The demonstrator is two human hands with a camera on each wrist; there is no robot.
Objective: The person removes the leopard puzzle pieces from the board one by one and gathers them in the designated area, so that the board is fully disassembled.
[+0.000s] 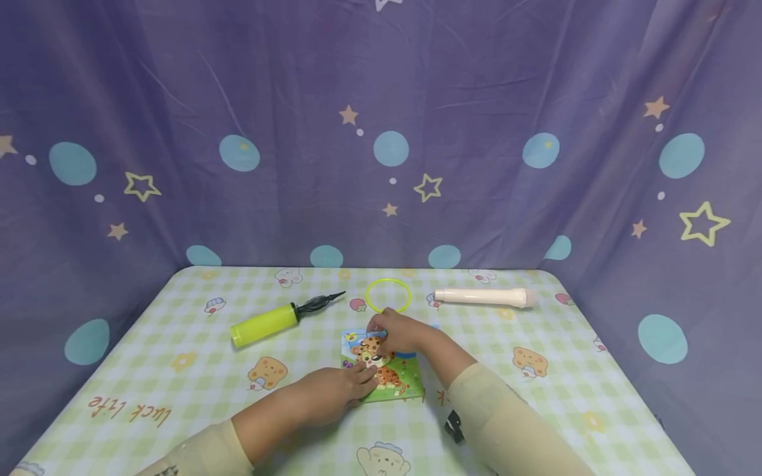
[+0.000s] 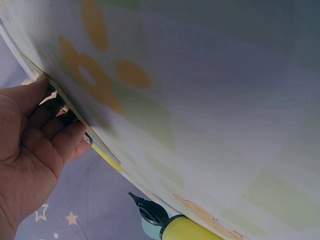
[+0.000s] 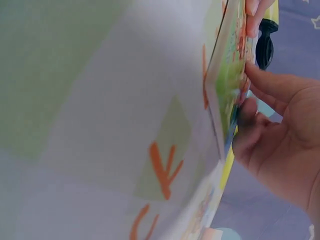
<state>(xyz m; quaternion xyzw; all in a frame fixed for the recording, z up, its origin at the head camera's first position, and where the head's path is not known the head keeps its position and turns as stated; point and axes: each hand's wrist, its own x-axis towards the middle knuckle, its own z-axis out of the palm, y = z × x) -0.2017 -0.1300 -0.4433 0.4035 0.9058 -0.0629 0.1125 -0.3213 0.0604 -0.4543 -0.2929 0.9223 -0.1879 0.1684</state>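
A flat puzzle board [image 1: 411, 387] with a spotted cub on green grass and blue sky lies mid-table. My left hand [image 1: 336, 395] rests its fingers on the board's lower left part; in the left wrist view its thumb [image 2: 37, 90] is at the board's edge. Over the board's top, my right hand [image 1: 401, 332] has its thumb and bent fingers around a puzzle piece [image 1: 370, 344] at the cub's head. The right wrist view shows that thumb [image 3: 267, 82] on the picture, with the fingertips blurred and the piece hidden.
A yellow-green hand pump [image 1: 264, 324] with a black nozzle lies left of the board. Beyond the board is a thin yellow ring [image 1: 409, 294]. A pale pink microphone-shaped stick [image 1: 485, 297] lies at the back right. The checked tablecloth [image 1: 202, 383] meets a purple curtain [image 1: 476, 218] behind.
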